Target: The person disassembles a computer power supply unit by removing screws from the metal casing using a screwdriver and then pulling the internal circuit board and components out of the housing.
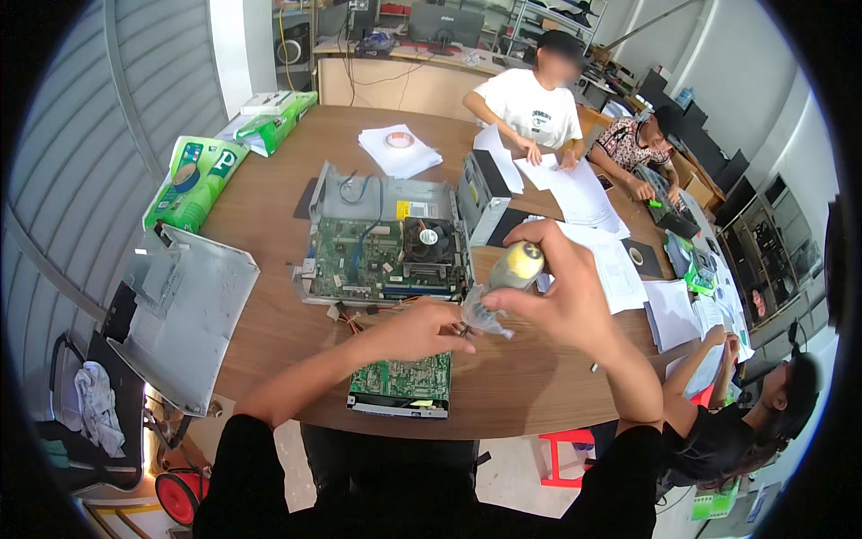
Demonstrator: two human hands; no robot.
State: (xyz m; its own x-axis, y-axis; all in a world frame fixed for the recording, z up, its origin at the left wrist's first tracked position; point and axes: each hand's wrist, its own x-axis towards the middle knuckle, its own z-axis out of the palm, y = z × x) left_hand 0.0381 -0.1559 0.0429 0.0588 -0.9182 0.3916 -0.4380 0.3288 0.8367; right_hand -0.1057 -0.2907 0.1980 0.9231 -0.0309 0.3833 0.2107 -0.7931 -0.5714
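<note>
My right hand (pixel 561 292) is closed round a thick grey cylinder with a yellow end (pixel 523 263), held tilted above the table. Crumpled clear plastic (pixel 481 316) hangs at the cylinder's lower end, between my two hands. My left hand (pixel 420 329) is beside that plastic, thumb and fingers pinched together; a small dark bit shows at the fingertips, too small to name. Below my left hand lies a green circuit board in a metal frame (pixel 400 382). Just beyond my hands sits an open computer case (pixel 391 238) with a motherboard and a black fan (pixel 429 239).
A detached metal cover (pixel 193 310) lies at the left edge. Green packages (pixel 199 175) and a tape roll on paper (pixel 400 140) are farther back. A black-and-silver drive bay (pixel 483 196) stands by the case. Papers (pixel 588 202) spread rightward, where several people work.
</note>
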